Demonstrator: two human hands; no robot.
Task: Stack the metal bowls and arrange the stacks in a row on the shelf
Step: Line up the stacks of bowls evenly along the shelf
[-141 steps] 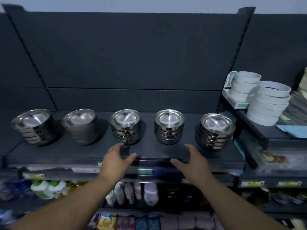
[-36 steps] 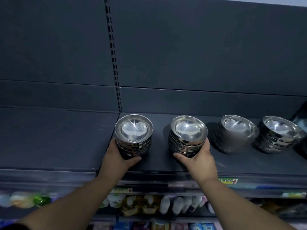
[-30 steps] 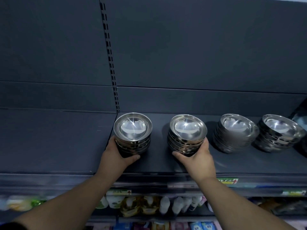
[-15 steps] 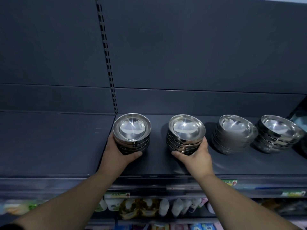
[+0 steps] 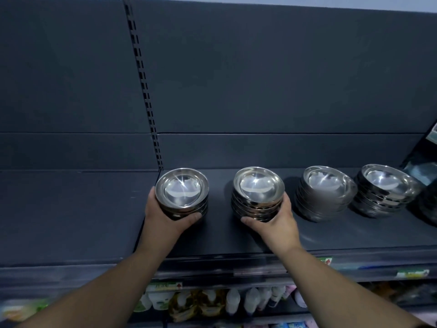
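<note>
on the dark shelf, each hand wraps around one stack of metal bowls.

the left hand cups the leftmost stack from the front, its grip closed on the lower bowls with the thumb curled under the right side. the right hand holds the second stack the same way, thumb along the bottom front and fingers up its right side; this stack's top bowl sits tilted. two more stacks stand free to the right in the same row, the third stack leaning a little and the fourth stack near the right edge. a slotted upright runs up the back panel just behind the leftmost stack. bottles line the blurred shelf below.
</note>
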